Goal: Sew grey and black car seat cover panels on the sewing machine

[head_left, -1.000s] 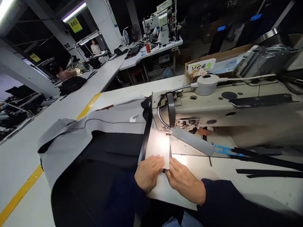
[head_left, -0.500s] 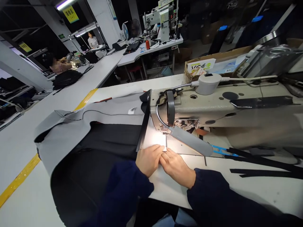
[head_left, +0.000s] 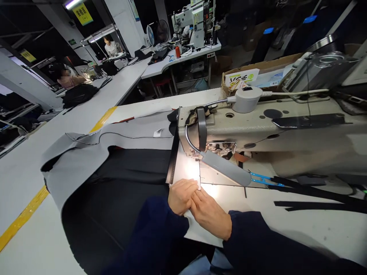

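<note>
your left hand (head_left: 180, 196) and right hand (head_left: 210, 215), touching, grasp the near end of one pale flap (head_left: 187, 168), between the near edge of the worktop (head_left: 258, 215) and one sewing machine (head_left: 258, 131), beside one grey lamp (head_left: 226, 168).

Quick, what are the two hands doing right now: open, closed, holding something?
Left hand: closed on the near end of the pale fabric.
Right hand: curled against the left; its grip is hidden.

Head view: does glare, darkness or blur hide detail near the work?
Head view: glare washes out part of the white piece beside the grey lamp; head view: the black panel shows little detail; head view: left hand and right hand look fairly sharp.
</note>
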The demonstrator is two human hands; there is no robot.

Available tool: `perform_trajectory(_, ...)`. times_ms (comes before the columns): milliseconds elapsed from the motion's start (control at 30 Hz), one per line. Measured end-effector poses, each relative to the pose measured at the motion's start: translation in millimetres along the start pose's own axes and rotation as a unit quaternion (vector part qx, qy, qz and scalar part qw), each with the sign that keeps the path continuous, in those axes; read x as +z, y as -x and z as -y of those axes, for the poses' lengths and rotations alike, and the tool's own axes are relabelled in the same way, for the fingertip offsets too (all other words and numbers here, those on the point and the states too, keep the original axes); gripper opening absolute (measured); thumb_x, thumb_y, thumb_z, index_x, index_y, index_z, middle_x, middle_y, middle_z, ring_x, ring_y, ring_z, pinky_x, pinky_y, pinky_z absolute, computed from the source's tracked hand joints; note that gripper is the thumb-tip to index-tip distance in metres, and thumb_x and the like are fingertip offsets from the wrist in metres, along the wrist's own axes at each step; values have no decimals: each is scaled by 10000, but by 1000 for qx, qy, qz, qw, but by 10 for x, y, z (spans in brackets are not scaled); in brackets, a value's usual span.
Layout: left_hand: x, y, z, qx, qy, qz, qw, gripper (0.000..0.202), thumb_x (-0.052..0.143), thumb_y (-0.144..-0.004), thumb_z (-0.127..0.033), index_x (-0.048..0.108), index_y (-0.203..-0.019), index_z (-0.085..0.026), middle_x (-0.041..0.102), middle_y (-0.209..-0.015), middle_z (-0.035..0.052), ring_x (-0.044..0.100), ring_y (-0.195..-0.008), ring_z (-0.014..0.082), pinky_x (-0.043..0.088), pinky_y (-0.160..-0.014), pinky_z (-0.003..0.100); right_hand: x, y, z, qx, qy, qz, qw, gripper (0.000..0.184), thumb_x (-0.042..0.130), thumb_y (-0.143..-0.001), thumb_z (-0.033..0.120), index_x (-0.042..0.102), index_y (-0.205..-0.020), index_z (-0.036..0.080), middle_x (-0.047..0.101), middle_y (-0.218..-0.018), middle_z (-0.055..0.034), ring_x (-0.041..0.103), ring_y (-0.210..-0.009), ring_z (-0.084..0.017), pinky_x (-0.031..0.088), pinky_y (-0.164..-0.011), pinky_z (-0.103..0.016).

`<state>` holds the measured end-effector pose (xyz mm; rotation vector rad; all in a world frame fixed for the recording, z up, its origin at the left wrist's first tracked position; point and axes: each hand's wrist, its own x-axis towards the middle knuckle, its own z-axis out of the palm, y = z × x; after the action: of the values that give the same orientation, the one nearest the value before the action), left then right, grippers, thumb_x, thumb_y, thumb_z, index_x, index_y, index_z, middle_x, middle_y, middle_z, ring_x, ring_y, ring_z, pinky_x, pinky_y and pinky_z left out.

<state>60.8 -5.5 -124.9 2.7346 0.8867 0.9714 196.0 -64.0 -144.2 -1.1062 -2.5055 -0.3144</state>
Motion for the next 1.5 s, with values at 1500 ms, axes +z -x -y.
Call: perform_trajectory(1500, -27, 132, 35, 55, -51, -12, 997, 248, 423, -825, -64, 624, -928, -167, 667, -995, 46, 575, -1046, 200, 380, -1018, 450, -824, 695, -1292, 385, 83, 105, 913, 244, 381, -971, 255, 558, -1126, 190, 542, -992, -50, 572, -675, -147, 329, -527, -277)
